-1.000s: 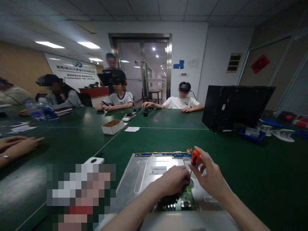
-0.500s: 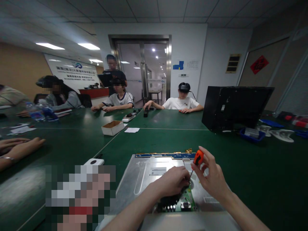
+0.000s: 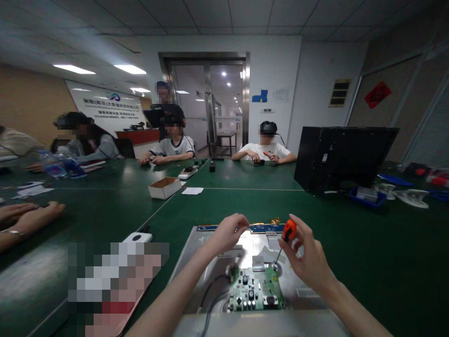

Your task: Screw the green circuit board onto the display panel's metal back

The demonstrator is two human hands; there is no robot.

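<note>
My right hand (image 3: 308, 252) grips an orange-handled screwdriver (image 3: 289, 230). Its thin shaft slants down to the upper right corner of a green circuit board (image 3: 250, 290). That board lies on a silvery metal panel (image 3: 189, 255), the back of a flat screen by its look. Raised over the panel's far part is my left hand (image 3: 229, 231), with fingers curled and tips close together; whatever is between them is too small to make out. A narrow blue board (image 3: 261, 228) runs along the panel's far edge. Dark cables (image 3: 210, 290) lead to the green board's left side.
On the green table (image 3: 245, 175) stand an open cardboard box (image 3: 164, 187), a white power strip (image 3: 138, 238) at left, a black monitor casing (image 3: 345, 157) and a blue tray (image 3: 367, 195) at right. A co-worker's hands (image 3: 42, 217) rest at far left; other people sit across.
My left hand has lifted off the green board and moved away and to the left, uncovering the board and cables. The right hand and screwdriver have stayed in place.
</note>
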